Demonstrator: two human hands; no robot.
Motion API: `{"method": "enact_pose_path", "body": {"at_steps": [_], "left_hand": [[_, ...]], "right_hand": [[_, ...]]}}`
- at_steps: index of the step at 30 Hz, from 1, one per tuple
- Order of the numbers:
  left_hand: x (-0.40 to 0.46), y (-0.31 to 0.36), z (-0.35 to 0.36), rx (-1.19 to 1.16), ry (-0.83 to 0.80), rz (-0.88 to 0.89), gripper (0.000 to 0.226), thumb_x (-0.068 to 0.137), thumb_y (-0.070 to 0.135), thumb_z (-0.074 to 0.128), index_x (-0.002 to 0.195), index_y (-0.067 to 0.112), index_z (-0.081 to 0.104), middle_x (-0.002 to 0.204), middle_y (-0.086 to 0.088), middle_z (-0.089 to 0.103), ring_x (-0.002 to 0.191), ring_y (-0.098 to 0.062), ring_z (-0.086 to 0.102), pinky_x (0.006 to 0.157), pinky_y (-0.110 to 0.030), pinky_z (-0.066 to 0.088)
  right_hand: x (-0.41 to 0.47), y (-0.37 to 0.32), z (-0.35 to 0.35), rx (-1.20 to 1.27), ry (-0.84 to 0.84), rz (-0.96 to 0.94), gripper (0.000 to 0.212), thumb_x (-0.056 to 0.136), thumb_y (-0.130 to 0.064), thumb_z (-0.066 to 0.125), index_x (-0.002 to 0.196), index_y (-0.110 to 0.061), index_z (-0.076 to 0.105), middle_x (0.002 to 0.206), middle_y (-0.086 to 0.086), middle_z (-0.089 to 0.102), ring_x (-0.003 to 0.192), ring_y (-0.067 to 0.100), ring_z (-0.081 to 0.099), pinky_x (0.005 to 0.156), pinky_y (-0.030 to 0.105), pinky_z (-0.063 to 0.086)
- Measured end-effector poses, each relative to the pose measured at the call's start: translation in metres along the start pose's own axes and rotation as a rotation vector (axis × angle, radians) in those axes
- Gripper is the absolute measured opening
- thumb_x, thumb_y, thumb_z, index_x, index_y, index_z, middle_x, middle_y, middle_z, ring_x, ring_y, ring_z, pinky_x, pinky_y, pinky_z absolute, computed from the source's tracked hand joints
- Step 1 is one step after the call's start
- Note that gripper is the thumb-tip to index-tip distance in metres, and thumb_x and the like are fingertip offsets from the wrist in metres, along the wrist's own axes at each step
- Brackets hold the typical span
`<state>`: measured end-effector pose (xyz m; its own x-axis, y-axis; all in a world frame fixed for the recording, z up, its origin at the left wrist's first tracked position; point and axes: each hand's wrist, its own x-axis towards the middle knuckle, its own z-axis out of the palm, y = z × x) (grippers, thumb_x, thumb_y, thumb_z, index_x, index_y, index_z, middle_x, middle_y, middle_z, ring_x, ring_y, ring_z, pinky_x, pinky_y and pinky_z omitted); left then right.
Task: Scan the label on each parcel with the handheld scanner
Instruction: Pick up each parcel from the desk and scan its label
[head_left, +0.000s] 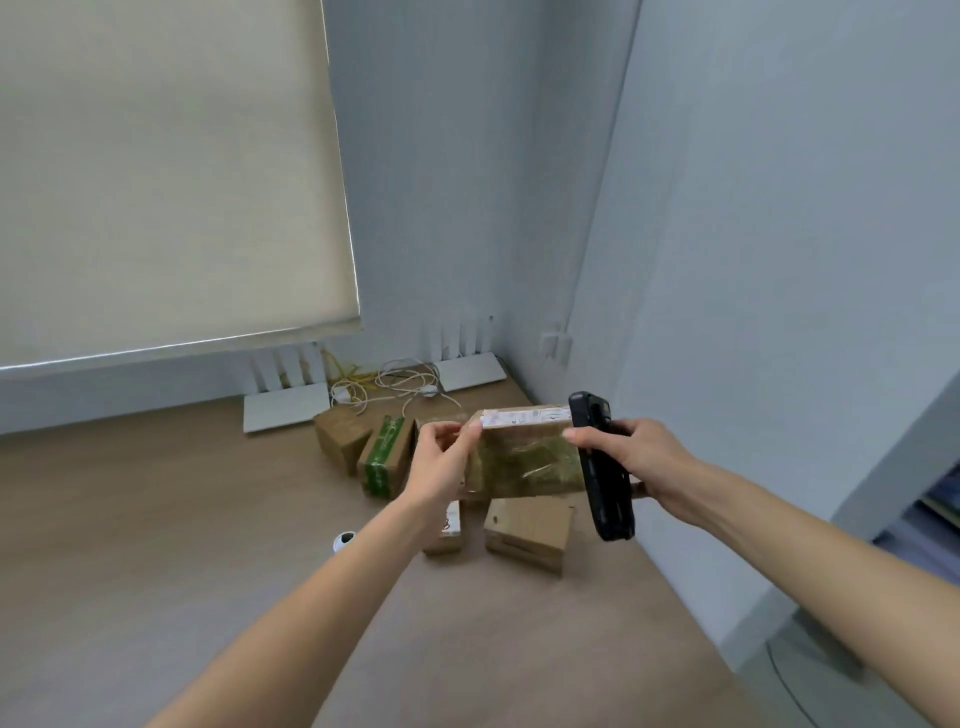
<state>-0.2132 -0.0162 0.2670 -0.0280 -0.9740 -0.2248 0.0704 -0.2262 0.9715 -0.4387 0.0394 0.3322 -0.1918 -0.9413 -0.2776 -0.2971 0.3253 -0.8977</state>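
1. The left hand (441, 462) grips the left end of a taped brown parcel (524, 457), held up above the table (156, 519)
2. Its white label (524, 417) lies along the top edge
3. The right hand (639, 462) holds the black scanner (602, 467) upright against the parcel's right end
4. Four more parcels (527, 532) rest on the table beneath and to the left

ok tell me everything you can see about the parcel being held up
The held parcel is a brown cardboard box wrapped in glossy clear tape, with a white label on its top face. It is raised above the other boxes on the table. The left hand grips its left end; the right hand, holding the black scanner, is at its right end.
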Motion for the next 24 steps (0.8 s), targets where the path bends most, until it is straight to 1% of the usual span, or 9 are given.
{"method": "enact_pose_path", "body": {"at_steps": [3,5,8,11,15,17,19,21,24], "left_hand": [[-0.028,0.02,-0.005,-0.016,-0.012,0.055,0.042,0.097,0.036,0.066,0.134,0.019,0.056,0.125,-0.001,0.064,0.114,-0.021,0.063,0.096,-0.05,0.056],[-0.043,0.031,-0.008,-0.04,-0.045,0.077,0.043,0.095,0.034,0.068,0.134,0.018,0.06,0.122,-0.002,0.069,0.112,-0.023,0.066,0.095,-0.051,0.057],[-0.062,0.046,-0.009,-0.089,-0.132,0.09,0.04,0.09,0.035,0.073,0.126,0.02,0.066,0.117,-0.003,0.074,0.111,-0.025,0.07,0.094,-0.052,0.058],[-0.075,0.06,-0.009,-0.121,-0.2,0.126,0.02,0.093,0.028,0.072,0.112,0.029,0.071,0.113,-0.001,0.077,0.11,-0.023,0.071,0.1,-0.05,0.055],[-0.091,0.081,-0.002,-0.12,-0.25,0.115,0.039,0.091,0.031,0.072,0.126,0.045,0.064,0.122,-0.001,0.072,0.116,-0.023,0.065,0.089,-0.039,0.054],[-0.096,0.085,0.0,-0.119,-0.271,0.121,0.046,0.089,0.034,0.074,0.13,0.048,0.06,0.126,-0.002,0.07,0.117,-0.024,0.065,0.091,-0.04,0.056],[-0.103,0.089,0.001,-0.088,-0.287,0.165,0.052,0.085,0.038,0.076,0.134,0.046,0.058,0.126,-0.002,0.07,0.114,-0.021,0.068,0.09,-0.037,0.059],[-0.108,0.092,0.0,-0.041,-0.303,0.216,0.054,0.086,0.037,0.075,0.137,0.042,0.057,0.121,-0.002,0.073,0.107,-0.016,0.071,0.079,-0.027,0.06],[-0.113,0.094,-0.006,0.007,-0.305,0.269,0.053,0.09,0.033,0.072,0.141,0.038,0.056,0.122,-0.004,0.073,0.105,-0.016,0.073,0.078,-0.024,0.059]], "right_hand": [[-0.035,-0.018,-0.003,0.0,0.013,-0.045,0.039,0.08,-0.04,0.087,0.111,-0.019,0.074,0.093,0.0,0.074,0.088,0.018,0.071,0.073,0.035,0.056],[-0.056,-0.028,-0.007,-0.003,0.017,-0.068,0.039,0.08,-0.039,0.087,0.11,-0.02,0.074,0.094,0.001,0.074,0.089,0.019,0.071,0.074,0.035,0.057],[-0.079,-0.039,-0.016,-0.006,0.029,-0.103,0.039,0.079,-0.037,0.088,0.11,-0.019,0.074,0.091,0.001,0.074,0.086,0.018,0.07,0.072,0.034,0.055],[-0.097,-0.051,-0.029,-0.023,0.021,-0.139,0.04,0.078,-0.035,0.089,0.112,-0.018,0.074,0.094,0.001,0.074,0.086,0.017,0.07,0.069,0.03,0.053],[-0.111,-0.06,-0.042,-0.039,-0.014,-0.171,0.045,0.081,-0.032,0.088,0.119,-0.017,0.07,0.097,0.002,0.074,0.088,0.017,0.07,0.069,0.028,0.053],[-0.116,-0.062,-0.048,-0.047,-0.018,-0.178,0.047,0.08,-0.033,0.088,0.12,-0.016,0.069,0.097,0.002,0.074,0.087,0.017,0.071,0.066,0.027,0.054],[-0.119,-0.061,-0.054,-0.081,-0.003,-0.191,0.049,0.077,-0.033,0.09,0.119,-0.016,0.07,0.099,0.003,0.075,0.087,0.016,0.072,0.062,0.022,0.053],[-0.12,-0.059,-0.061,-0.15,0.02,-0.221,0.051,0.071,-0.033,0.095,0.115,-0.016,0.073,0.102,0.003,0.077,0.089,0.016,0.074,0.063,0.019,0.054],[-0.122,-0.059,-0.071,-0.352,0.054,-0.27,0.049,0.063,-0.038,0.099,0.103,-0.023,0.076,0.096,0.0,0.077,0.089,0.017,0.074,0.074,0.029,0.059]]}}
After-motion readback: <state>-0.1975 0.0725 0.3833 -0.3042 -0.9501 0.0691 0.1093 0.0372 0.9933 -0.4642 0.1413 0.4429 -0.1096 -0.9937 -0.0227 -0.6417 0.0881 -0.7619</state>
